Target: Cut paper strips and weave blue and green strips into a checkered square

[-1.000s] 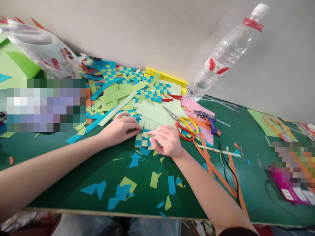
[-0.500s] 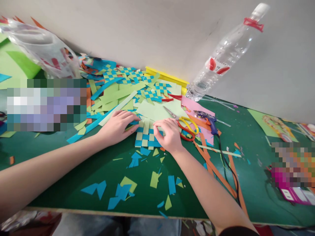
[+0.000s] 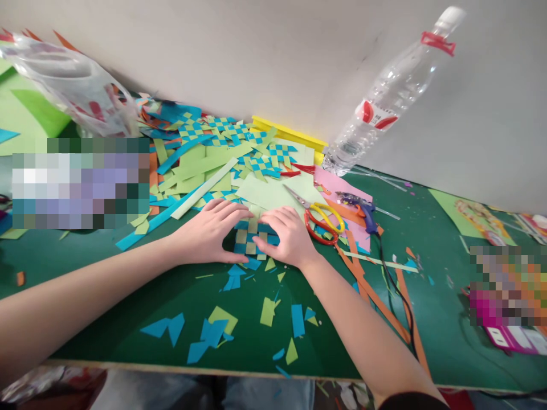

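A small woven mat of blue and pale green paper strips [image 3: 249,241] lies on the green table [image 3: 128,296] in front of me. My left hand [image 3: 209,230] rests on its left edge, fingers stretched flat toward the far side. Over the mat's right part lies my right hand [image 3: 287,233], fingers flat and pressed on the strips. Both hands cover much of the weave. Red and yellow scissors [image 3: 319,219] lie just right of my right hand.
A heap of green, blue and orange strips and woven pieces [image 3: 213,154] lies behind the mat. A clear plastic bottle [image 3: 387,102] leans on the wall. Nearby are a glue gun [image 3: 361,208] with a black cord, orange strips [image 3: 376,299], and paper offcuts [image 3: 222,324] near the front edge.
Both hands have moved in over the woven mat. The right hand went from pinching a strip at the mat's right side to lying flat on it; the left slid rightward.
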{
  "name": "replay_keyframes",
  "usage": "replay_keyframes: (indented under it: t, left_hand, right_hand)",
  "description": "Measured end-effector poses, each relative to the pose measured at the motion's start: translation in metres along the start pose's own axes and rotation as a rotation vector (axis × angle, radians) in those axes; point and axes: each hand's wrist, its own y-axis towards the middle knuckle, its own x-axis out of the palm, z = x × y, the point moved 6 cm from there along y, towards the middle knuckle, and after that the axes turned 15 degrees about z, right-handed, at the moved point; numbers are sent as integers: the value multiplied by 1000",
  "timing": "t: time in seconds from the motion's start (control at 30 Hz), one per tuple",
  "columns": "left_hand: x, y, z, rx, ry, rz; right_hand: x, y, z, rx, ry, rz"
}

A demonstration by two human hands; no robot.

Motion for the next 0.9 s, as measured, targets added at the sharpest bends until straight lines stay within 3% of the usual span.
replay_keyframes:
  t: [0.37, 0.9]
  left_hand:
    - [3, 0, 3, 22, 5, -9]
    - [3, 0, 6, 48, 7, -28]
  right_hand:
    - [8, -3, 7, 50, -22, -84]
    - [11, -6, 10, 19, -54, -59]
